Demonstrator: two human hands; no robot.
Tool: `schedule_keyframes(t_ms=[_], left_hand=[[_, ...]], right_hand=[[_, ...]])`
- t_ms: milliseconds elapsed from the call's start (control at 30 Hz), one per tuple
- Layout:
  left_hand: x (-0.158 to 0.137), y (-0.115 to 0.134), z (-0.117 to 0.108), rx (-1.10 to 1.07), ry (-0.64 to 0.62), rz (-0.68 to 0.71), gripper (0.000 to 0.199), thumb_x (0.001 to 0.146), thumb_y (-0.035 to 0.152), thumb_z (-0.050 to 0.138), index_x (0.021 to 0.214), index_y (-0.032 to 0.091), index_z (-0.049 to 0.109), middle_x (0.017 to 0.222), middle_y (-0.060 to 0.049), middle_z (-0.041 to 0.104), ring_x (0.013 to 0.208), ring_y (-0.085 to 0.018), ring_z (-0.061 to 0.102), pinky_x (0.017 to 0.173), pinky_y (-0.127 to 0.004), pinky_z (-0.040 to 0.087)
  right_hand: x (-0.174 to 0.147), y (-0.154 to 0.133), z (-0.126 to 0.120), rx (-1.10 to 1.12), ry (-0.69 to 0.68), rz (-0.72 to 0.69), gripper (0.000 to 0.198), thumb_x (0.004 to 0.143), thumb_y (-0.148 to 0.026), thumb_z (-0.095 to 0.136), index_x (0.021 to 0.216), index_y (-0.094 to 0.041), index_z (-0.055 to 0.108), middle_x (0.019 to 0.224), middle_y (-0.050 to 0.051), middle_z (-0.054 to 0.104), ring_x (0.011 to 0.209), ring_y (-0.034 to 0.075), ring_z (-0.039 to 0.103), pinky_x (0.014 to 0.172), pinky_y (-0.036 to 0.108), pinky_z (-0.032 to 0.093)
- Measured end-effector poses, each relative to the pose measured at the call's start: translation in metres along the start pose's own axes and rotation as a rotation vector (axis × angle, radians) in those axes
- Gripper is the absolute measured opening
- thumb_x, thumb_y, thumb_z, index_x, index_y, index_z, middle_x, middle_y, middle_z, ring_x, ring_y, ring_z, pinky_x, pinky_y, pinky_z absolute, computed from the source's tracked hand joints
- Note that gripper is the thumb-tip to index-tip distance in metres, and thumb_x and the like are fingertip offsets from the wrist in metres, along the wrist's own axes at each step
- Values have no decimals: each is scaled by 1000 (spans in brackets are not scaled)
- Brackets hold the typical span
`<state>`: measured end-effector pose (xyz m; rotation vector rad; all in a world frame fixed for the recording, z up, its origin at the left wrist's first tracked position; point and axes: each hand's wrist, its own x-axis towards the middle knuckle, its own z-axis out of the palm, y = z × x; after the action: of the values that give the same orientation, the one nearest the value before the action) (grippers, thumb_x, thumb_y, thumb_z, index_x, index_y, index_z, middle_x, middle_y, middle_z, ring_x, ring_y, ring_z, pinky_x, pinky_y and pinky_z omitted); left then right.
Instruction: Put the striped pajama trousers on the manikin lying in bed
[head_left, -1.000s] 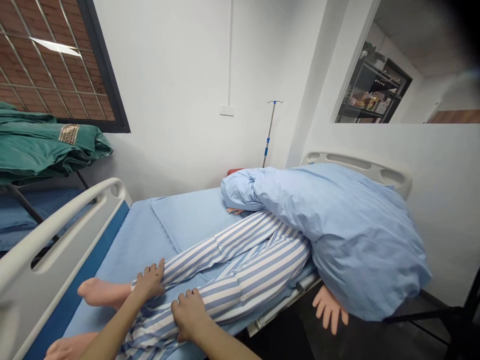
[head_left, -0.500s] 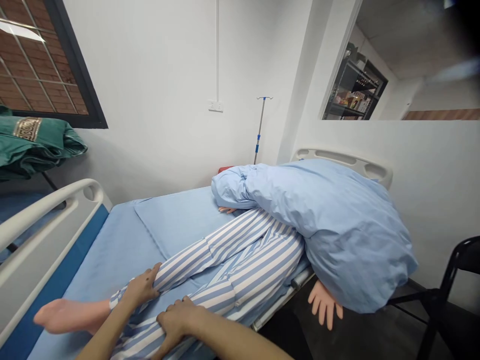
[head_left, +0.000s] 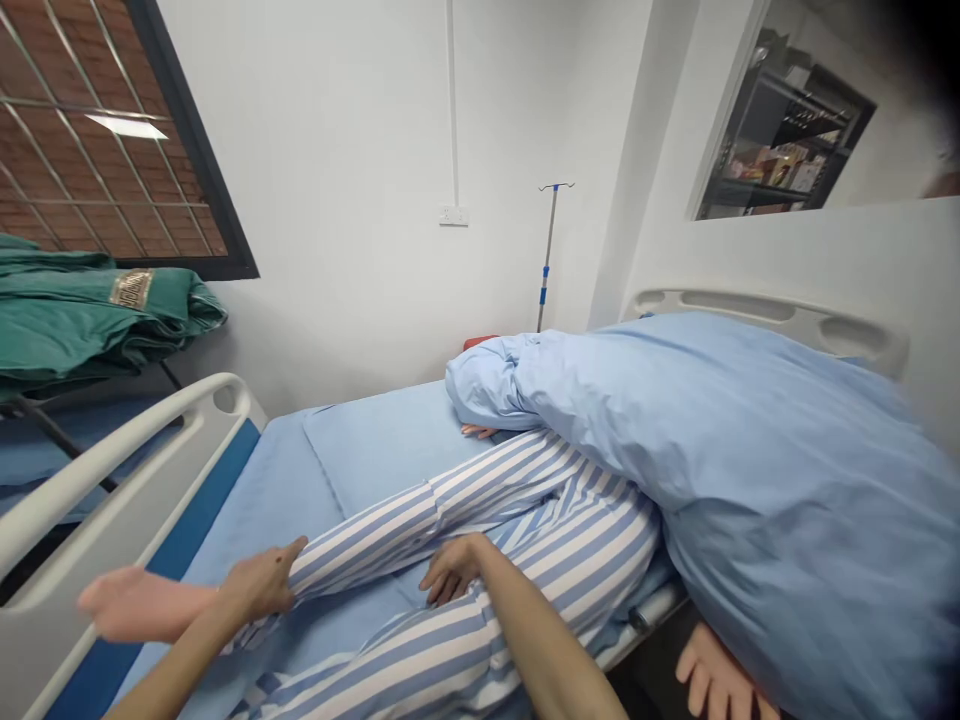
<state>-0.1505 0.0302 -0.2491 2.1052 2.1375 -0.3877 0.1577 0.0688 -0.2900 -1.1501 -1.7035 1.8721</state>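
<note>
A manikin in blue-and-white striped trousers (head_left: 570, 545) lies on the bed, its bare foot (head_left: 124, 605) toward the footboard. My left hand (head_left: 259, 585) is closed around the far lower leg at the trouser cuff. Over the near leg, around knee height, reaches my right hand (head_left: 455, 568). Its fingers are loosely bent and point down between the legs, with nothing held. A light blue quilt (head_left: 712, 430) is bunched over the manikin's upper body. One manikin hand (head_left: 724, 675) hangs past the bed's near side; another (head_left: 478, 431) peeks out under the quilt.
The footboard (head_left: 142, 470) stands at left, the headboard (head_left: 787, 310) at the far right. Behind the bed is an IV pole (head_left: 547, 260). Folded green fabric (head_left: 90, 315) lies at left below a barred window (head_left: 112, 140).
My right hand has moved from the near lower leg up and right, to between the legs near the knee. My left hand stays on the far lower leg. The view has shifted.
</note>
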Motion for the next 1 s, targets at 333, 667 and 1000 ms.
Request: schedule_keyframes(t_ms=[333,667,1000], left_hand=[[-32,15,-118,140,101,-48,72,47,26,52,118,25,40,103,-9,56,92,-29,51,69,-34,39],[-11,142,-82,-301,340,-156,56,57,31,53,110,26,37,93,-3,59,83,-21,55,62,-26,40],[-10,179,-63,-406,285,-151,45,63,31,49,105,24,37,85,-1,59,73,-16,55,56,-23,38]], right_hand=[[23,-12,-35,852,32,-73,20,51,-12,59,61,-16,43,68,-3,52,73,14,52,71,38,42],[-45,-120,-119,743,-33,-428,6,52,-9,50,54,-14,49,60,-1,54,69,12,49,69,30,38],[-48,-129,-125,709,42,-373,8,53,-14,53,59,-16,48,57,-3,50,62,12,47,64,31,38]])
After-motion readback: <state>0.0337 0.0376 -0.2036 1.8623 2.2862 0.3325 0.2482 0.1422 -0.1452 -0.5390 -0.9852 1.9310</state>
